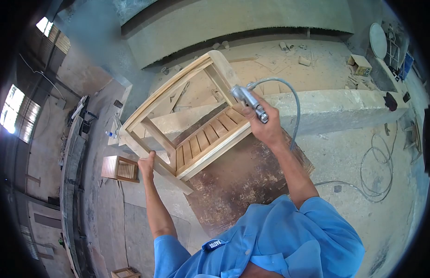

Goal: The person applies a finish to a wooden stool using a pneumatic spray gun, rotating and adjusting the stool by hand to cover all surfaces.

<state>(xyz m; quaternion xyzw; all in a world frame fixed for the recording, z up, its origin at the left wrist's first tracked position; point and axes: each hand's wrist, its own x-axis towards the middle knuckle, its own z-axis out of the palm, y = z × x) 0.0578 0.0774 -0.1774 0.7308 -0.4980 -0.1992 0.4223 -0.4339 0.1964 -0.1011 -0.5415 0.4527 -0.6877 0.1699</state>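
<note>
A small pale wooden table frame with a slatted lower shelf (210,132) is tipped at an angle over a stained brown board (233,185). My left hand (148,166) is closed around one of its legs at the lower left. In my right hand (267,125) is a metal spray gun (248,103), its front end close to the leg at the upper right. From the gun a grey hose (296,99) curves over and down behind my right forearm. My right fingers wrap the gun's body.
A low concrete ledge (335,109) runs behind the work, with a dusty floor strewn with cups and scraps beyond it. Another small slatted wooden piece (120,168) stands at the left. Coiled hose (377,171) lies on the floor at the right. A cardboard box (359,65) sits at the back right.
</note>
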